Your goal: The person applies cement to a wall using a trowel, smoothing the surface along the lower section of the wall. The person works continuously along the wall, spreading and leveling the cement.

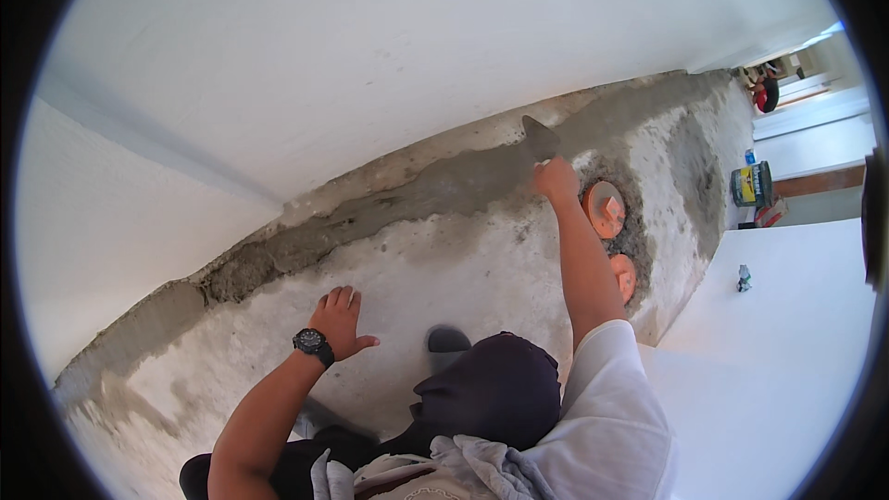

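My right hand (557, 180) is closed around the handle of a pointed trowel (539, 141), with the arm stretched out ahead. The trowel's grey blade lies at the strip of wet mortar (444, 187) that runs along the foot of the white wall. Whether the blade presses on the mortar or hovers just over it, I cannot tell. My left hand (340, 319), with a black watch on its wrist, is held low over the concrete floor, palm down. Its fingers are stretched, the thumb stands apart, and it holds nothing. Rougher, lumpy mortar (243, 275) lies beyond it against the wall.
Two round orange covers, one (604, 209) larger and one (623, 278) partly behind my right forearm, sit in the floor amid rough mortar. A dark bucket (751, 184) stands at the right. A crumpled scrap (745, 278) lies near it. Another person (767, 93) crouches far off.
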A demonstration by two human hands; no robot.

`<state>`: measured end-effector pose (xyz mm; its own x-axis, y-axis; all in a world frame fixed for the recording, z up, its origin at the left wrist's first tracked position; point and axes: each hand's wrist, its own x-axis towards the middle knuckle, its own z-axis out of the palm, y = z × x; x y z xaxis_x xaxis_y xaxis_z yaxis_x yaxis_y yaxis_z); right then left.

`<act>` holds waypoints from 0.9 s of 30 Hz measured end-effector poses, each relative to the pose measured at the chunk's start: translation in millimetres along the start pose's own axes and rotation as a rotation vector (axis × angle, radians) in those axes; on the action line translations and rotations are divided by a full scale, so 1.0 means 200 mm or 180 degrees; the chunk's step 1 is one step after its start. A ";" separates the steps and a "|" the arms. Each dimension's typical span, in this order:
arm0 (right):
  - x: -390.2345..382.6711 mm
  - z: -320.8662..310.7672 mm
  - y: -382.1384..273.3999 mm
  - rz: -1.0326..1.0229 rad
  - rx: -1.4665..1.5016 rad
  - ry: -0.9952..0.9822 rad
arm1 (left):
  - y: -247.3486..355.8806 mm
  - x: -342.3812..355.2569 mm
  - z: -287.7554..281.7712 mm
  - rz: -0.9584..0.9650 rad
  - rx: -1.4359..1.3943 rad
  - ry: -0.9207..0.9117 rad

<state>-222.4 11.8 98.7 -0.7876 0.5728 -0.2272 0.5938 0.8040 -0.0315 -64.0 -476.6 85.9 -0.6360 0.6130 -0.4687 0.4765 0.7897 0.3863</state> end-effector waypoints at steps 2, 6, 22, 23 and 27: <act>0.04 0.05 0.00 -0.0047 -0.0006 0.0168 | 0.00 -0.01 0.01 -0.0014 -0.0017 -0.0016; -0.06 0.14 -0.11 -0.0286 -0.0135 0.0271 | 0.00 -0.03 0.04 0.0030 -0.0101 -0.0033; -0.69 0.34 -0.50 -0.2175 -0.0478 -0.0022 | 0.03 0.01 0.00 0.0076 -0.0102 0.0027; -0.67 0.33 -0.50 -0.2385 -0.0504 -0.0048 | 0.03 0.00 -0.01 0.0064 -0.0120 0.0041; -0.56 0.33 -0.47 -0.2155 -0.0024 0.0424 | 0.03 -0.03 0.00 0.0006 -0.0112 0.0137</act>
<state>-178.6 -138.3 63.6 -0.9984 -0.0416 -0.0382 -0.0368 0.9924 -0.1174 -58.5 -475.9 90.9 -0.6611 0.6123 -0.4336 0.4565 0.7869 0.4152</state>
